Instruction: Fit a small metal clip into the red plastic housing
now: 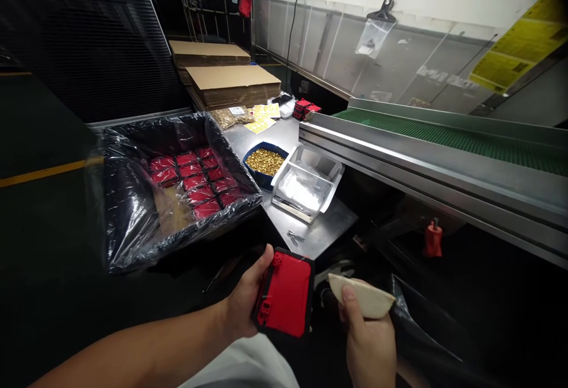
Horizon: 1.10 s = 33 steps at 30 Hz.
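Your left hand (243,305) grips one red, black-edged case (284,301); your right hand (368,340) pinches one cream pad (364,296). One bin (133,240) holds twelve red packs (193,180).

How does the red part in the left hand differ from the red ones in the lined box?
The red part in the left hand is bare, with its black edge showing; the boxed red parts look wrapped in shiny film. The held one is single and tilted above the lap; the boxed ones lie flat in rows inside the plastic-lined box. Both are red and roughly rectangular.
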{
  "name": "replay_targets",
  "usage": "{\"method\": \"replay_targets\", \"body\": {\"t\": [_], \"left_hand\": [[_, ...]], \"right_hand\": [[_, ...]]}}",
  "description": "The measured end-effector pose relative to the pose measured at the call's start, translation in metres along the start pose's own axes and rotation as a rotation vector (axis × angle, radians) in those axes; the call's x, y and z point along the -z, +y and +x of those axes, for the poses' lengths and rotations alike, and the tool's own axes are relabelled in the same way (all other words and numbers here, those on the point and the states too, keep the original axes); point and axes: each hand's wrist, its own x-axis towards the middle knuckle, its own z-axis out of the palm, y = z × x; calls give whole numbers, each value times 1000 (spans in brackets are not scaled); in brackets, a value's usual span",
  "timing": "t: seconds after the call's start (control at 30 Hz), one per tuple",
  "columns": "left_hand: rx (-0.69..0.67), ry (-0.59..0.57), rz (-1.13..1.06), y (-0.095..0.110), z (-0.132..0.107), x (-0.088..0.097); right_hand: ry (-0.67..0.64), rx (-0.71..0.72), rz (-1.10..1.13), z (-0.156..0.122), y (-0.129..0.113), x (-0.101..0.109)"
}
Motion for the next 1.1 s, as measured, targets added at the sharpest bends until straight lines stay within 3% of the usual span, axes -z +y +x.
{"method": "replay_targets", "body": {"t": [0.1,0.17,0.27,0.33,0.4,0.67,0.8,0.87,0.97,1.1], "left_hand": [[-14,8,-8,1,-2,2],[-7,26,0,1,-3,4],[3,49,3,-1,-3,7],[-2,61,10,-3,-3,9],[-5,77,32,-4,-2,10],[7,207,113,-9,1,17],[29,232,117,-7,2,18],[50,216,99,-4,1,16],[52,123,64,1,0,12],[22,19,23,3,-2,9]], "right_hand": [[6,52,27,-5,-4,-3],[-61,234,21,-13,-17,-4],[-304,617,-36,-25,-43,-6],[-473,763,-77,-29,-55,-9],[-533,797,-115,-29,-59,-12],[-574,812,-178,-28,-48,-23],[-675,731,-127,-23,-50,-18],[-514,557,-101,-2,-47,-13],[-15,234,-197,52,-28,-15],[40,119,-367,126,5,-42]]}}
